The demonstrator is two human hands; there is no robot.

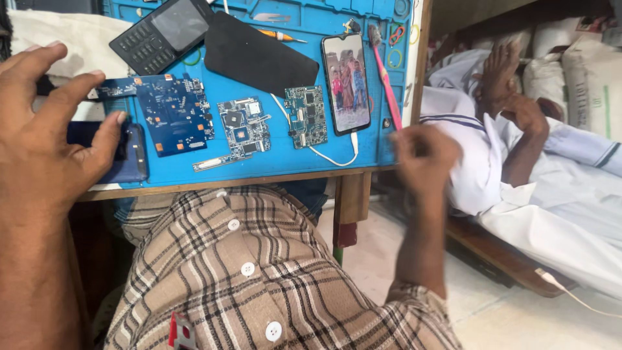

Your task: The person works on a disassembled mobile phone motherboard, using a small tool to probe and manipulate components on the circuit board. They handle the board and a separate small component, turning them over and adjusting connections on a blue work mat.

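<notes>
At nine o'clock the left hand [45, 123] spreads wide, fingers released, thumb tip resting against a dark blue phone body [126, 152] lying at the left edge of the blue work mat [272, 165]. It covers the piece rather than gripping it.

Moving toward the centre, three bare circuit boards lie flat and apart on the mat: a large blue board [172, 113], a grey middle board [245, 126] and a small green board [306, 116]. From this, the disassembly looks done, and nothing appears refitted yet.

At eleven o'clock sit a keypad phone [159, 32] and a black back cover [259, 57]. Toward one o'clock a lit smartphone [346, 83] lies face up with a white cable [327, 155] plugged in, a pink brush [387, 81] just beside it.

At three o'clock the right hand [424, 152] hangs off the mat's right edge, blurred; its fingers look curled, but whether they hold anything I cannot tell. Beyond it another person in white clothing [518, 194] lies resting.
</notes>
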